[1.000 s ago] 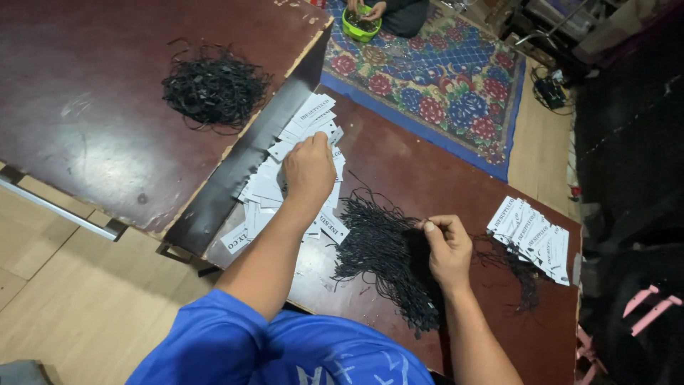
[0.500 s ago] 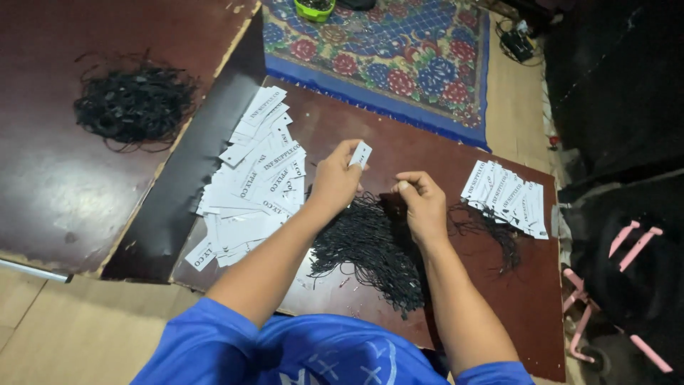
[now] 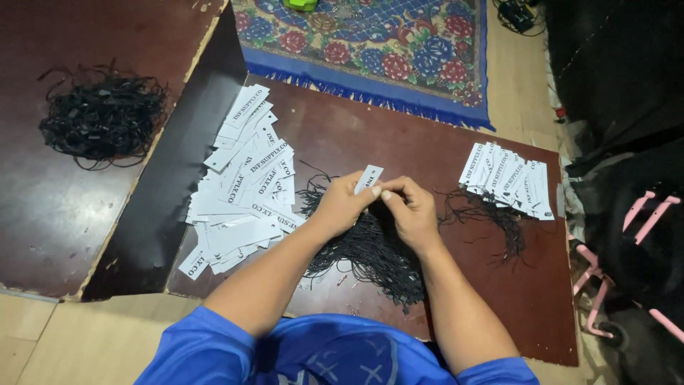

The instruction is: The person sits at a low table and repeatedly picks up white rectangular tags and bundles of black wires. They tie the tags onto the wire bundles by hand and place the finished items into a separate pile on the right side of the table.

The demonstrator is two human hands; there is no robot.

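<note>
White paper tag (image 3: 369, 177) sits pinched in the left hand (image 3: 340, 207), tilted up toward the camera, while the right hand (image 3: 412, 210) meets it at one end, fingertips closed as if on a thin black string; I cannot tell for sure. Both hands are together over the loose heap of black strings (image 3: 370, 249) on the dark red board (image 3: 399, 142). At nine o'clock lies a spread of unstrung tags (image 3: 242, 192), within easy reach; at three o'clock a neat fanned row of tags (image 3: 509, 178) with strings trailing. Far off at ten o'clock rests another string bundle (image 3: 103, 117).
</note>
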